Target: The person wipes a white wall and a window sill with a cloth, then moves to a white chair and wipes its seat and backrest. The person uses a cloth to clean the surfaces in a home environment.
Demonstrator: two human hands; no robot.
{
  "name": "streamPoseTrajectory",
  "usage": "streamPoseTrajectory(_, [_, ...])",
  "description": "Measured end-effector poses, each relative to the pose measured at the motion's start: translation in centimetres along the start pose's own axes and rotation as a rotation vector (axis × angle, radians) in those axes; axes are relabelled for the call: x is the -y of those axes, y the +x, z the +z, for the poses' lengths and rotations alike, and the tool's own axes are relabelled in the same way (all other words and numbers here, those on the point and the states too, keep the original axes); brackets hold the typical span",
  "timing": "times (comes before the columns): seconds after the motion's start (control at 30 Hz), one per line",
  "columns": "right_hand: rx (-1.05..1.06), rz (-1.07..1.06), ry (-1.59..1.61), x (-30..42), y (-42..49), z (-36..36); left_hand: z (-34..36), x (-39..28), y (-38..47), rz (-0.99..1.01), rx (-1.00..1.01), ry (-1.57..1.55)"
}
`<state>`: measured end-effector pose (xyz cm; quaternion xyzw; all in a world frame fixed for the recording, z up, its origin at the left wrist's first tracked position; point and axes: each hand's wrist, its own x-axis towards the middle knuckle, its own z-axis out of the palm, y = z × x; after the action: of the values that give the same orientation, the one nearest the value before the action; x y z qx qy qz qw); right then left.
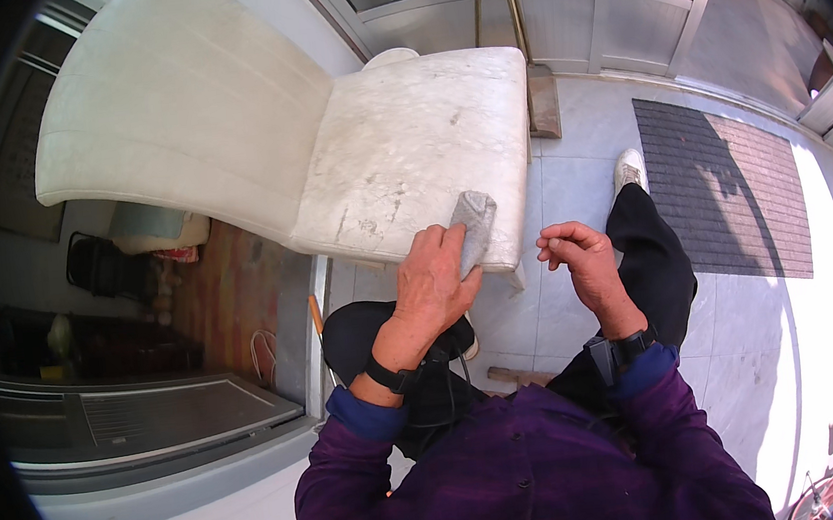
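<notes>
A worn, cream-coloured upholstered chair (pixel 406 148) stands before me, its tall back to the left. Dark scuffs and cracks mark the seat. My left hand (pixel 433 273) grips a folded grey cloth (pixel 475 230) at the seat's near right corner; the cloth lies against the seat. Off the chair's right edge, my right hand (pixel 577 252) is in the air over the tiled floor, its fingers curled loosely, with nothing seen between them. The parts of the left fingertips behind the cloth are hidden.
A metal-handled tool with a flat brown base (pixel 543 101) stands beyond the chair. A grey ribbed doormat (pixel 725 189) lies on the right, beside my shoe. Glazed door panels (pixel 551 21) close off the far side. A sliding window or door frame (pixel 175 411) is at the lower left.
</notes>
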<state>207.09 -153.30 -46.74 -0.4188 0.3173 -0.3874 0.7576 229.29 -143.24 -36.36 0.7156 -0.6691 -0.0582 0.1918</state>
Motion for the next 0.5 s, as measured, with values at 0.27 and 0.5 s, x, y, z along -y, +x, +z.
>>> streamPoseTrajectory(0.27, [-0.104, 0.099, 0.024, -0.8, 0.5, -2.0, -0.2, 3.2, 1.8, 0.063, -0.071, 0.152])
streamPoseTrajectory(0.5, [-0.085, 0.145, -0.147, 1.3, 0.4, -2.1, -4.4, 14.8, 3.6, -0.466, -0.068, 0.393])
